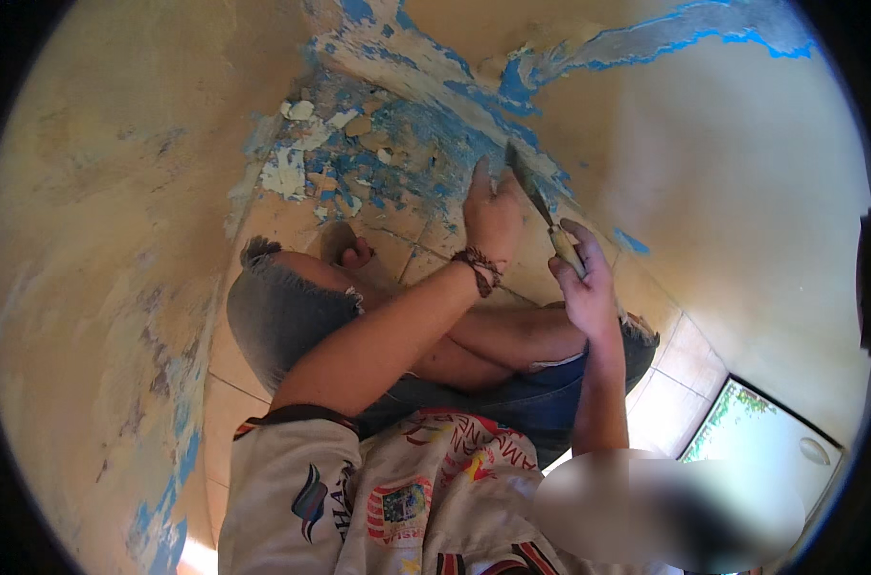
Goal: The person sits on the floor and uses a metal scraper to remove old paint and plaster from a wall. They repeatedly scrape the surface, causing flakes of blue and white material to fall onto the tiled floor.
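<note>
My right hand (588, 291) grips the pale handle of a trowel-like scraper (530, 181). Its dark, narrow metal blade points up and left, towards the peeled foot of the wall. Just left of the blade, my left hand (494, 212) reaches forward with the index finger extended. Nothing shows in it, and a dark braided bracelet circles the wrist. Past the fingertips, a band of flaking plaster (435, 90) with blue paint runs along the wall's base. Whether the left fingertips touch the wall or the debris is unclear.
Blue and cream paint flakes (356, 158) with dust lie in the corner on the floor tiles (396, 215). My crossed legs (478, 345) rest on the tiles. Stained walls (105, 215) close in at left and ahead. A bright white panel (770, 424) stands at lower right, beside a blurred patch.
</note>
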Tool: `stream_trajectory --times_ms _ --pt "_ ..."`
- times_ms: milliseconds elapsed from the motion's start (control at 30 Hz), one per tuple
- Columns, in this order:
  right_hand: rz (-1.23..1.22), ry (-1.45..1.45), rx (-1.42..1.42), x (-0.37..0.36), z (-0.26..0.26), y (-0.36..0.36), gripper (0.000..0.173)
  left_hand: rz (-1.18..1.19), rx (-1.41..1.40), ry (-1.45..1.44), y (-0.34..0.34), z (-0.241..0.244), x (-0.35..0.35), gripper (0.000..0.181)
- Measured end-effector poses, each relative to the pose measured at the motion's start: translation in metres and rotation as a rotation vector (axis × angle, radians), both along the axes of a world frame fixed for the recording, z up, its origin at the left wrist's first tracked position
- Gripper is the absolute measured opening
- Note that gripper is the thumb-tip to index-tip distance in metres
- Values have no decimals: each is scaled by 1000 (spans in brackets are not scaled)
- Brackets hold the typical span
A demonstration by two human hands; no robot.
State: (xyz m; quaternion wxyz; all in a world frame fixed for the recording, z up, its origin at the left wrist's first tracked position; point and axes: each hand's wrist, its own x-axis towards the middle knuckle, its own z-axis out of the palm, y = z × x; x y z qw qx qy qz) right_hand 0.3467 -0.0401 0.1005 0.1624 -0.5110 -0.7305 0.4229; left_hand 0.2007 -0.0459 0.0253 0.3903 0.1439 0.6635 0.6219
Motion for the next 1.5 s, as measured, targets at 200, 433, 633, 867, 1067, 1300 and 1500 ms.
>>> stream_trajectory --times_ms 200,433,633,867,1067,1300,1500 --pt "103 -296 201 -33 55 23 38 -230 431 -331 24 14 31 77" --pt "97 -471 324 -62 105 30 32 -330 600 -373 39 30 20 80" --pt "159 -518 373 -73 100 43 33 -334 538 -360 38 43 12 80" --pt "179 -463 420 -77 108 36 30 -183 626 -201 38 48 21 52" --pt "230 -494 499 -87 111 22 30 -202 675 -38 35 42 14 31" --pt "241 -461 488 -84 102 25 29 -285 548 -745 30 53 0 26" --pt "249 -493 506 -76 73 25 34 -302 497 -636 30 42 -4 31"
